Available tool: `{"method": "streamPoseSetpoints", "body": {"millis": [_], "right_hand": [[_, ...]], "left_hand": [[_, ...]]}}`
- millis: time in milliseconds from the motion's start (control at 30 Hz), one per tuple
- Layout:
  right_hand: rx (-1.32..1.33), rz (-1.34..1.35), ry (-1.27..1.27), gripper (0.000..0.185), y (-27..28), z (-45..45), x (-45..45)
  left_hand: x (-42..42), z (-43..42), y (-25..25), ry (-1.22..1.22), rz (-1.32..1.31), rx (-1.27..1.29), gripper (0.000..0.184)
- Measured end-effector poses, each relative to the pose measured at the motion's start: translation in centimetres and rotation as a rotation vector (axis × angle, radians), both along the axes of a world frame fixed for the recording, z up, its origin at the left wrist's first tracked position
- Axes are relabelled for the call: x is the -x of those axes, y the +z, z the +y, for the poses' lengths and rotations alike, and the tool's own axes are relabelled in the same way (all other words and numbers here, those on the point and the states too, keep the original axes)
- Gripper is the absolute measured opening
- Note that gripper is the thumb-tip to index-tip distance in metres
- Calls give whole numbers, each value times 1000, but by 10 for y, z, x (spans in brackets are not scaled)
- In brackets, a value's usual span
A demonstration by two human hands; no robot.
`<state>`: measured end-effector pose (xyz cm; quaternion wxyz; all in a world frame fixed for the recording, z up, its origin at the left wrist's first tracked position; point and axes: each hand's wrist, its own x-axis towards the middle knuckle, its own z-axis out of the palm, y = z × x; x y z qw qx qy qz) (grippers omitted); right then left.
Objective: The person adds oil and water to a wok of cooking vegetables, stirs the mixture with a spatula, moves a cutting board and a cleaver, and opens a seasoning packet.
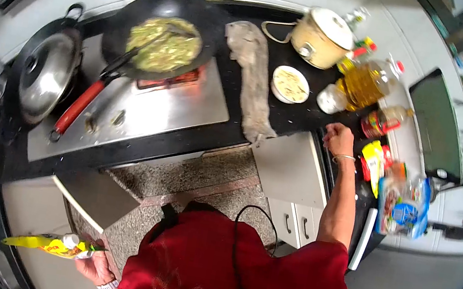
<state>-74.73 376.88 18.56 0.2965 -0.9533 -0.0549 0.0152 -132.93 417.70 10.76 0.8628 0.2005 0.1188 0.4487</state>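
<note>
My left hand (95, 268), low on the left side, is closed round a yellow seasoning pouch (49, 244) with a white cap. My right hand (338, 139) is over the dark counter at the right, its fingers curled together. Whatever it may hold is hidden or too small to make out. Near it are a white bowl (290, 85) of pale sliced food and a red-labelled jar (375, 124). On the lit stove sits a black wok (117, 29) with greenish food in liquid. A spatula (132, 55) rests in it.
A lidded pan (47, 76) stands left of the wok. A grey cloth (252, 78) lies on the counter beside a cream electric pot (320, 37). A big oil bottle (368, 81) and several packets stand at right. Cabinet doors (95, 199) hang ajar below.
</note>
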Motion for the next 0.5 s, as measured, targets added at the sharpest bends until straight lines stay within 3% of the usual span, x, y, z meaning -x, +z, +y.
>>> {"method": "streamPoseSetpoints", "body": {"millis": [67, 133, 200, 267, 367, 467, 500], "right_hand": [[-202, 26, -331, 17, -15, -49, 13], [-175, -135, -522, 23, -49, -109, 22], [195, -423, -557, 28, -122, -211, 28], [-43, -262, -798, 26, -135, -254, 61], [-25, -266, -832, 21, -179, -324, 109], [-161, -112, -952, 17, -148, -303, 160], [-48, -148, -893, 16, -134, -292, 178]], "left_hand": [[-11, 2, 2, -63, 40, 4, 61], [-24, 3, 0, -109, 72, 1, 62], [-38, 4, -3, -150, 117, -8, 62], [-45, 0, 2, -219, 128, -26, 63], [-59, -4, 1, -306, 136, -4, 64], [-67, -13, 0, -348, 201, 28, 66], [-65, -19, 0, -388, 192, 18, 65]]}}
